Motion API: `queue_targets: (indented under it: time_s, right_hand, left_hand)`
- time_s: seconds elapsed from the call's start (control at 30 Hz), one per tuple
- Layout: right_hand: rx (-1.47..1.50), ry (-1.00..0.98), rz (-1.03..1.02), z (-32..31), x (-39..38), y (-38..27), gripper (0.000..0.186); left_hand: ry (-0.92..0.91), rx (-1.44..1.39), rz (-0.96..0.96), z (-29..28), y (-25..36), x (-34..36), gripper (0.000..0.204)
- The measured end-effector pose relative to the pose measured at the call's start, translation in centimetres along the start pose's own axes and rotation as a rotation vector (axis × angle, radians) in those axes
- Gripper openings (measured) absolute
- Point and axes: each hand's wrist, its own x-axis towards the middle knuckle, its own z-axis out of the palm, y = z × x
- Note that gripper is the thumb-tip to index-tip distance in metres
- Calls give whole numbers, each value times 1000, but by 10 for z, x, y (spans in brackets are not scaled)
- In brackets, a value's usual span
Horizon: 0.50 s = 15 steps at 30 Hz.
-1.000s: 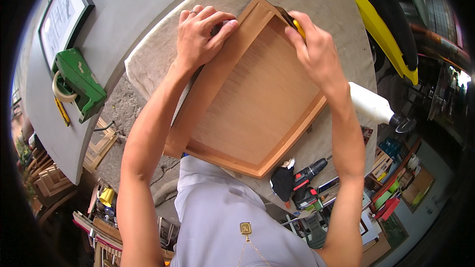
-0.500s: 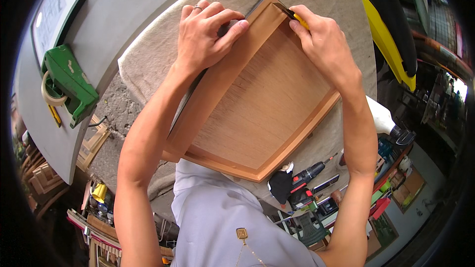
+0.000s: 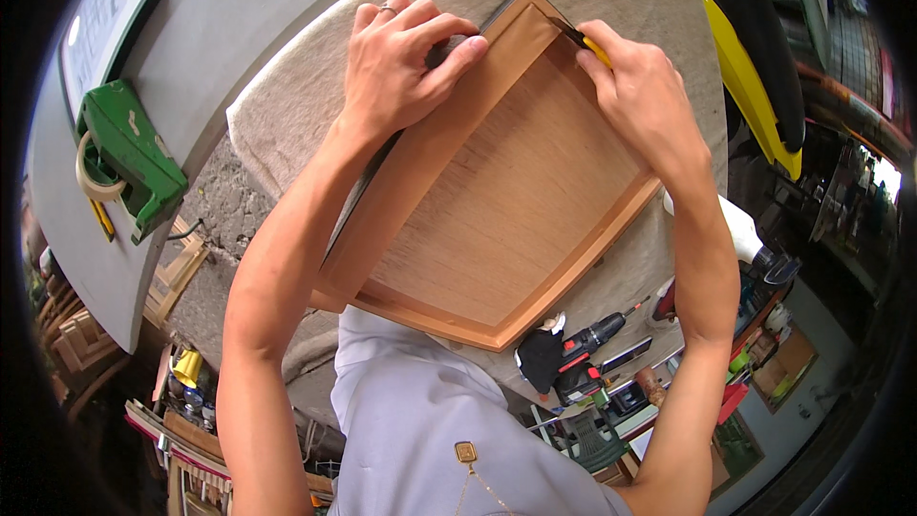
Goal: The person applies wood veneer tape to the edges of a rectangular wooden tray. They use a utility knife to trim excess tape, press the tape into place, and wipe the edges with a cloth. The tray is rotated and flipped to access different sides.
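Gripping a yellow cutter (image 3: 594, 49) at corner of wooden frame (image 3: 411, 182)

Looking steeply down from the wearer's head, through the left fisheye of the pair! Close above the panel (image 3: 516, 191), facing the table's (image 3: 635, 10) far side, shirt (image 3: 411, 401) and arms (image 3: 282, 248) filling the near edge, straight lines bending toward the dark rim!
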Motion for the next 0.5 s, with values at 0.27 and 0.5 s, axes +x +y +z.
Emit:
queue_targets:
  time_s: [0.27,0.5]
  right_hand:
    - [27,73,20,-4,-37,-4,21]
    - [348,-130,-181,40,-118,-92,26]
  left_hand:
    - [44,7,33,3,-5,-2,26]
    - [24,-799,-370,-23,-19,-36,49]
